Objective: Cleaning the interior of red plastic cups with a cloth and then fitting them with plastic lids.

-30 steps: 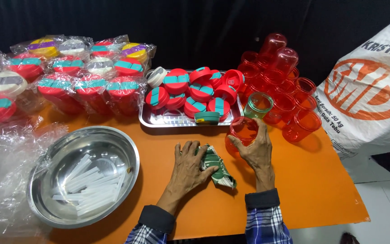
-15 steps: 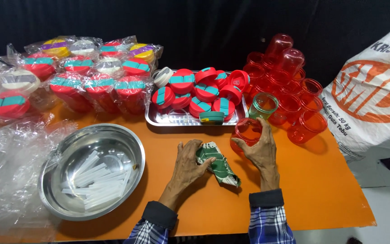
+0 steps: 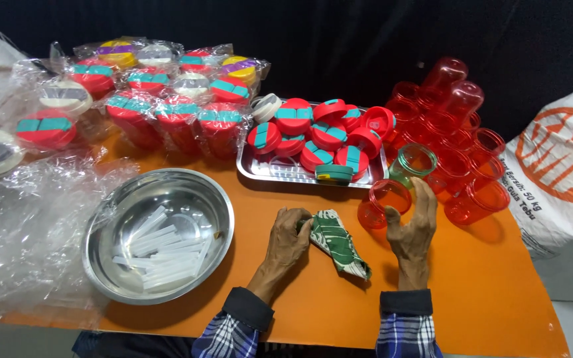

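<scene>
Plaid sleeve cuffs are seen at the near edge of the orange table (image 3: 472,292). The left hand (image 3: 288,240) is closed on one end of a folded green-and-white patterned cloth (image 3: 337,240), which lies flat on the table between both hands. The right hand (image 3: 414,229) is raised on its fingertips, half open, fingers touching the rim of a red transparent cup (image 3: 383,202) lying just in front of it; a full grip is not shown. Judged step: cloth and cup are being brought together, likely for wiping; the next move would call for a firm hold on the cup and the cloth lifted to it. The cloth looks soft, creased, leaf-patterned. To the left a steel bowl (image 3: 111,255) holding clear plastic sticks is seen, beside crumpled clear plastic wrap (image 3: 18,225). Further back a steel tray (image 3: 263,174) carries red lids with teal clips (image 3: 300,129). A greenish clear cup (image 3: 411,162) stands beside it, then a cluster of red cups (image 3: 455,132). Wrapped lidded containers (image 3: 154,93) are stacked at the far left. A white printed sack (image 3: 565,166) is at the right.
</scene>
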